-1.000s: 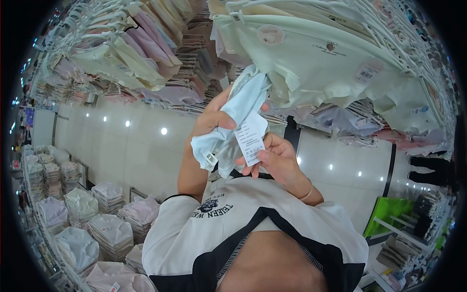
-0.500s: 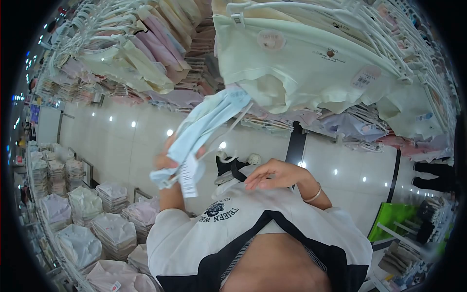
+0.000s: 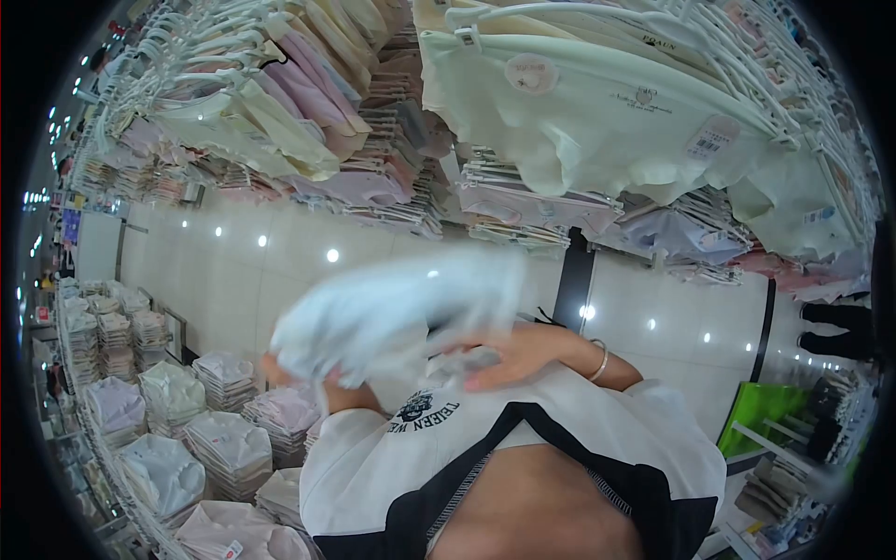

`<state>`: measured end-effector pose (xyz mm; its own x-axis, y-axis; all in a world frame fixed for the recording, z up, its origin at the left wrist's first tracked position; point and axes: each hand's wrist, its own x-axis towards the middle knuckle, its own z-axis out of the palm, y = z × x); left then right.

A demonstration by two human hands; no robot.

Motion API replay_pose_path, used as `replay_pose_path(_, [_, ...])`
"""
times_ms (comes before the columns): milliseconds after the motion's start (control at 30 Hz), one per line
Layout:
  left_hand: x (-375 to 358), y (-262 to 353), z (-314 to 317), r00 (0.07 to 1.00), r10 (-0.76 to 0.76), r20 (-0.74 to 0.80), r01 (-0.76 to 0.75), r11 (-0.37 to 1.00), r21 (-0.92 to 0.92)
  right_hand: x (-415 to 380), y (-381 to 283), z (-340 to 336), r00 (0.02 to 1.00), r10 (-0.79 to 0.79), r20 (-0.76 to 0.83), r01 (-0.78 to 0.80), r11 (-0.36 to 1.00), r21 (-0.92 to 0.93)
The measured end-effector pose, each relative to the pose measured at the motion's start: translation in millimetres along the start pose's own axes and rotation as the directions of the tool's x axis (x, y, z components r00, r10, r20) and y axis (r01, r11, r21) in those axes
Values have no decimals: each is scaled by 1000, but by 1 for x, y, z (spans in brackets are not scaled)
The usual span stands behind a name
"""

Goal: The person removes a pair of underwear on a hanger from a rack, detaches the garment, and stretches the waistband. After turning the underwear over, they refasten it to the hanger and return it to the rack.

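Observation:
Light-blue underpants (image 3: pixel 373 313), smeared by motion, hang in front of my chest. My left hand (image 3: pixel 280 369) grips their left end, its fingers partly behind the fabric. At their right lower side is my right hand (image 3: pixel 504 359), with a bracelet on the wrist. Its thumb and fingers are apart around a pale, blurred bit that I cannot make out. Above, pale green underpants (image 3: pixel 579 112) with round and barcode stickers hang on a white hanger (image 3: pixel 560 13) at the front of a rack.
Further racks of pastel underwear (image 3: pixel 308 103) run along the top. Folded stacks (image 3: pixel 224 448) fill a display at lower left. A green panel (image 3: pixel 761 415) stands at lower right near grey goods. Another person's dark legs (image 3: pixel 835 331) show at the right edge, on the tiled floor (image 3: pixel 243 289).
The light-blue underpants have come away from the rack and swung nearer my chest, spread wider. My left hand has moved left and down. My right hand has come in beside the fabric.

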<state>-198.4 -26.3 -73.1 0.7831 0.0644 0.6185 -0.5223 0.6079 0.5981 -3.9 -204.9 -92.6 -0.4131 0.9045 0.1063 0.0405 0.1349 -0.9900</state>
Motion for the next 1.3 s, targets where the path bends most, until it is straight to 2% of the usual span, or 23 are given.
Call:
replay_pose_path(67, [18,-24,5,984,32,-177,-30,999,12,1,-10,6,972,32,-232,-33,999,-2])
replay_pose_path(167, [56,-64,18,884,74,-462,-39,996,84,-3,-19,-1,903,-14,-430,91,983,158])
replay_pose_path(300, [86,-94,27,758,113,-643,57,969,238,-18,-17,-10,779,-88,-621,311,914,260])
replay_pose_path(333, [89,-98,30,692,153,-706,101,947,304,-20,-17,-12,737,-89,-670,368,885,287])
replay_pose_path(367, [77,-98,20,814,4,-580,198,938,284,-22,-16,-14,713,-96,-694,352,905,237])
replay_pose_path(467, [72,-114,12,872,-58,-487,333,798,502,-24,-13,-14,611,-81,-787,233,969,81])
replay_pose_path(500, [72,-118,11,878,-65,-474,379,699,607,-23,-12,-13,565,-106,-818,232,972,34])
replay_pose_path(600, [74,-126,16,882,-125,-454,368,785,499,-37,-22,-20,601,39,-798,-50,999,11])
replay_pose_path(633, [71,-127,14,891,-112,-440,338,811,477,-37,-28,-21,600,-15,-800,46,999,16])
replay_pose_path(733, [75,-122,17,802,89,-591,291,806,516,-55,-37,-28,614,-11,-790,104,992,67])
replay_pose_path(767, [75,-120,15,771,150,-618,284,788,546,-60,-46,-30,623,47,-781,127,979,160])
replay_pose_path(867, [52,-117,-8,556,197,-808,388,797,462,-74,-55,-40,631,93,-770,132,966,224])
replay_pose_path(967, [67,-93,-15,493,104,-864,357,881,309,-78,-60,-37,588,96,-803,121,971,205])
replay_pose_path(1033, [74,-90,-14,665,242,-706,486,577,656,-83,-62,-35,550,109,-828,81,980,183])
replay_pose_path(1067, [77,-89,-13,752,270,-602,495,373,785,-87,-65,-36,569,100,-816,43,988,151])
replay_pose_path(1100, [84,-90,-7,790,334,-515,436,286,853,-90,-69,-37,590,95,-802,2,993,119])
replay_pose_path(1200, [90,-100,-4,904,308,-296,266,138,954,-92,-74,-39,605,122,-787,-173,985,20])
replay_pose_path(1233, [92,-102,-3,916,265,-302,280,117,953,-91,-75,-40,603,135,-786,-238,971,-16])
replay_pose_path(1300, [91,-112,-5,922,285,-261,197,234,952,-87,-73,-44,568,36,-822,-286,946,-156])
